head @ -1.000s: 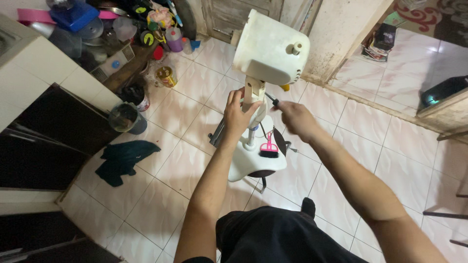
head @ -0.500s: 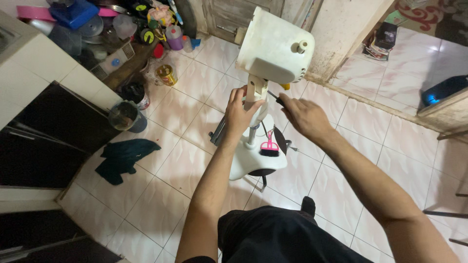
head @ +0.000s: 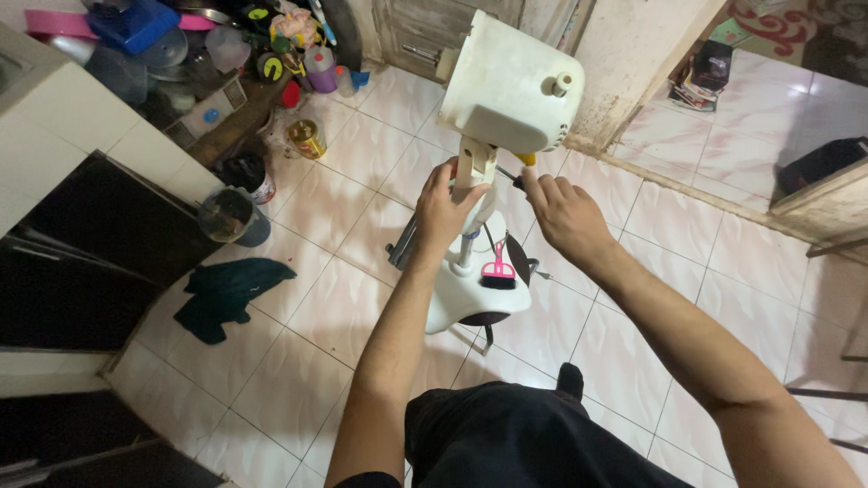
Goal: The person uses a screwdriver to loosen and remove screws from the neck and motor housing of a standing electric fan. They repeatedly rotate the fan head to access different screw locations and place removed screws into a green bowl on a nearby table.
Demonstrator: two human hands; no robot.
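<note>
Left hand [head: 440, 212] clamps the fan neck [head: 472, 172]; right hand [head: 561, 217] pinches what looks like a screwdriver [head: 508, 176], shaft pointing left into that neck.

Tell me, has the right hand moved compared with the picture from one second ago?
Yes. The right hand, gripping a black-handled screwdriver, is now slightly higher in the view, nearer the white plastic fan motor housing, judged against the fan's neck.

Single head-worn view, looking steeply down, close over both forearms, tiled floor [head: 334, 307] below
</note>
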